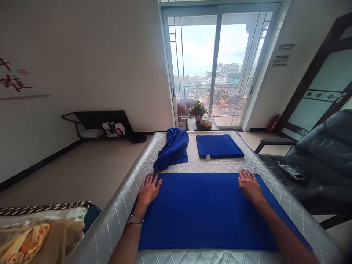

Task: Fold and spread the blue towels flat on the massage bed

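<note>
A blue cloth lies spread flat across the mattress, its long side running left to right. My left hand rests on its far left corner with the fingers spread. Over at the far right corner, my right hand lies flat on the cloth, fingers stretched out. Beyond the left hand sits a crumpled blue cloth. To the right of that is a neatly folded blue cloth with a small white tag on its near edge.
A black armchair stands close on the right, a corded device on its seat. Past the mattress's far end, a small chair carries a potted plant. Bedding is piled at the lower left.
</note>
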`<move>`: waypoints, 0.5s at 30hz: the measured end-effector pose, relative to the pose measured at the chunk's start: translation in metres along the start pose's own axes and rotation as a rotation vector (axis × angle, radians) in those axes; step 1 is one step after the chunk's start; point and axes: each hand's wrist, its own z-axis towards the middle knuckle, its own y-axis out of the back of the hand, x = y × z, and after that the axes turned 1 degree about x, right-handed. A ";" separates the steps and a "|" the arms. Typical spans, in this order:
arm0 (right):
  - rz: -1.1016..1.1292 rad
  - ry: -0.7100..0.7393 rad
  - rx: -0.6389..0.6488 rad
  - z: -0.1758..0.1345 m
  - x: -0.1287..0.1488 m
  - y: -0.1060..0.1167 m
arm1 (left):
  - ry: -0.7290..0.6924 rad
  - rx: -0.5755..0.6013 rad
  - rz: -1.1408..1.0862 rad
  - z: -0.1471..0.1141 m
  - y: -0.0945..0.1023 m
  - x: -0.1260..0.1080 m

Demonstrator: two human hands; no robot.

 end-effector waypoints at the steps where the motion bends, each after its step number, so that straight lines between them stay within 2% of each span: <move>1: 0.043 0.065 0.015 -0.002 0.025 0.006 | 0.000 -0.004 0.002 0.000 0.000 0.000; 5: 0.236 0.305 0.116 -0.006 0.118 0.017 | 0.004 -0.003 0.008 -0.002 0.003 -0.002; 8: 0.291 0.354 0.161 -0.006 0.151 0.014 | 0.015 0.008 0.011 -0.003 0.004 -0.002; 11: 0.285 0.339 0.179 -0.003 0.148 0.008 | 0.017 0.012 -0.002 -0.003 0.003 -0.001; 15: 0.220 0.284 0.188 -0.001 0.105 0.001 | 0.013 0.001 -0.011 -0.002 0.000 0.001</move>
